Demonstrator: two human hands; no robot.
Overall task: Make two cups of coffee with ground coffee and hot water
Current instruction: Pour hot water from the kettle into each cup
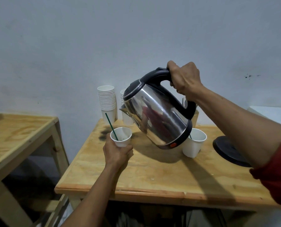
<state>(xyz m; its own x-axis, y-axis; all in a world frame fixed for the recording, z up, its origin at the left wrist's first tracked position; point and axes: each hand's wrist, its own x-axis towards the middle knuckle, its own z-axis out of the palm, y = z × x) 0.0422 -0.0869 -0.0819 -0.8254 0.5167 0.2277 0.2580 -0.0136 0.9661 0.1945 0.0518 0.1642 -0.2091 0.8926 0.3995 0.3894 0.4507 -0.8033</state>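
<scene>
My right hand (pixel 184 77) grips the black handle of a steel electric kettle (pixel 156 118), held in the air and tilted with its spout down to the left. My left hand (pixel 117 154) holds a white paper cup (pixel 122 136) just below and left of the spout. Dark grounds lie in the bottom of that cup and a green stirrer (pixel 111 126) leans in it. A second white paper cup (pixel 194 143) stands on the wooden table (pixel 152 177) behind the kettle's base, with a green stirrer partly hidden.
Two stacks of white paper cups (pixel 107 102) stand at the table's back edge by the wall. The kettle's black base (pixel 229 150) lies at the right. A second wooden table (pixel 20 133) stands to the left, across a gap.
</scene>
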